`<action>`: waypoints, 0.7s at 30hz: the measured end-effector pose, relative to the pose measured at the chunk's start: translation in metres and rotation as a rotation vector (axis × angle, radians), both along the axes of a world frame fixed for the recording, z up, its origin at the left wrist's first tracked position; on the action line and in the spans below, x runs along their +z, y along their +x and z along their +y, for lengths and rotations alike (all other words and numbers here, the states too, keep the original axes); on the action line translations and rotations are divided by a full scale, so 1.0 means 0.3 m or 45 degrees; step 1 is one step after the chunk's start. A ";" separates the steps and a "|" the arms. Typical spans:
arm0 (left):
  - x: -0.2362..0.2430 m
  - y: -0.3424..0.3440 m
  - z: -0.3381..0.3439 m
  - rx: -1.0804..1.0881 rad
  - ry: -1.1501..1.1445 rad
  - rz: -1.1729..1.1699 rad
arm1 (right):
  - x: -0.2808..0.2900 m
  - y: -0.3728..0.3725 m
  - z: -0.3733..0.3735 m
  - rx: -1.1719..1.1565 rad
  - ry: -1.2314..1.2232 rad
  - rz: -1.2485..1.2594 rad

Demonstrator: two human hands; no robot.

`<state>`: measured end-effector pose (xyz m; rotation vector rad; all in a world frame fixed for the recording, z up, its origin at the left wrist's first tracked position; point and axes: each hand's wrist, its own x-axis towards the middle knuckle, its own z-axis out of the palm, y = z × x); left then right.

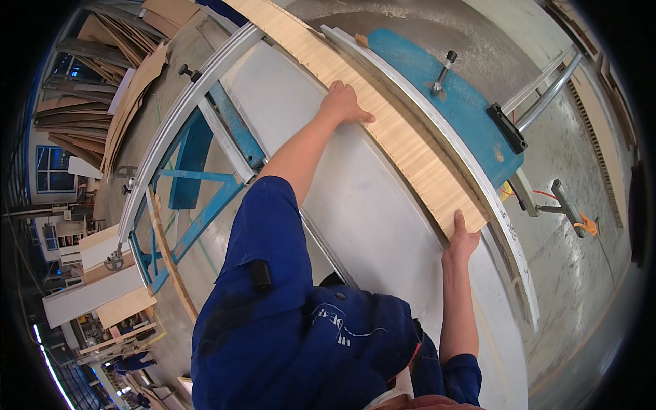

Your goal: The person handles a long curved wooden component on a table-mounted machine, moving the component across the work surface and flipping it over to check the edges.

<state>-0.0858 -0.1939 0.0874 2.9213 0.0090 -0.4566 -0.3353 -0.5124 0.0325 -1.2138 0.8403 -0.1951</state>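
Stacks of plywood sheets (123,75) leaning far left in the bg, blue steel frame (191,198) under the grey saw table (383,198). Left hand (344,104) flat w/ fingers spread, pressing on the long wood strip (383,116) lying along the metal fence (437,130). Right hand (462,239) cupped on the strip's near end, blue guard plate (451,89) w/ clamp knob (444,68) just beyond.

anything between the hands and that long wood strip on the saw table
Nothing visible. The left hand lies flat on the wood strip partway along it, and the right hand presses its near end.
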 end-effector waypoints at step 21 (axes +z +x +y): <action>-0.100 0.030 0.067 -0.034 -0.040 -0.071 | 0.103 0.029 -0.027 1.372 -1.738 -0.577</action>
